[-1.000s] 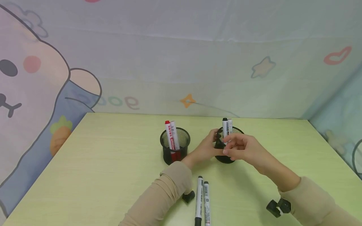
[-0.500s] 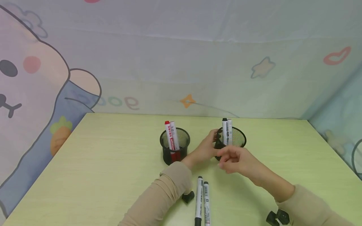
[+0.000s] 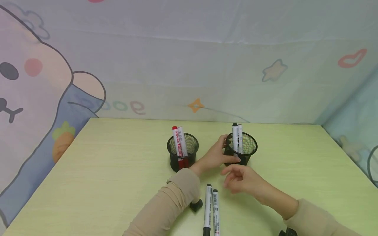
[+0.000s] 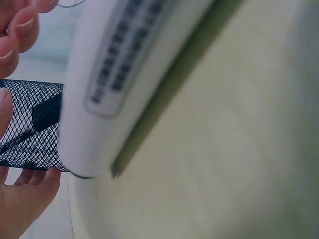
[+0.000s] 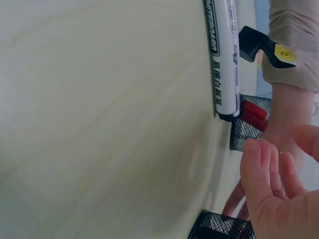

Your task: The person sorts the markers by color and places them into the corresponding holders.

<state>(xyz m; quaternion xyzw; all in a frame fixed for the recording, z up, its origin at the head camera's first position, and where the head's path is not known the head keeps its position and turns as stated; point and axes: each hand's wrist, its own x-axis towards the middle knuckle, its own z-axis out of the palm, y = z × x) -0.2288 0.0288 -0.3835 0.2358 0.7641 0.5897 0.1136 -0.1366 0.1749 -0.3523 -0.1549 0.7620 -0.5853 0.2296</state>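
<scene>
My left hand [image 3: 217,154] grips the side of the right black mesh pen cup [image 3: 251,151], its thumb across the front. Two white markers stand in that cup, one black-capped marker [image 3: 235,136] beside a second marker [image 3: 240,137]. My right hand [image 3: 243,178] hovers in front of the cup with loosely bent fingers and holds nothing; the right wrist view shows the same hand [image 5: 274,199] with bare fingers. Below it to the left, two white markers with black ends lie side by side on the table: a thicker marker [image 3: 208,206] and a thinner marker [image 3: 216,209].
Left of my left hand stands another mesh cup [image 3: 174,165] holding a red-capped marker [image 3: 175,136] and a second white marker [image 3: 183,144]. Dark wrist camera mounts show at both sleeves. A printed cloth [image 3: 165,65] hangs behind the table's far edge.
My right hand has come away from the right cup, moving down and toward the lying markers. The left hand keeps its grip, and the cups and markers have stayed in place.
</scene>
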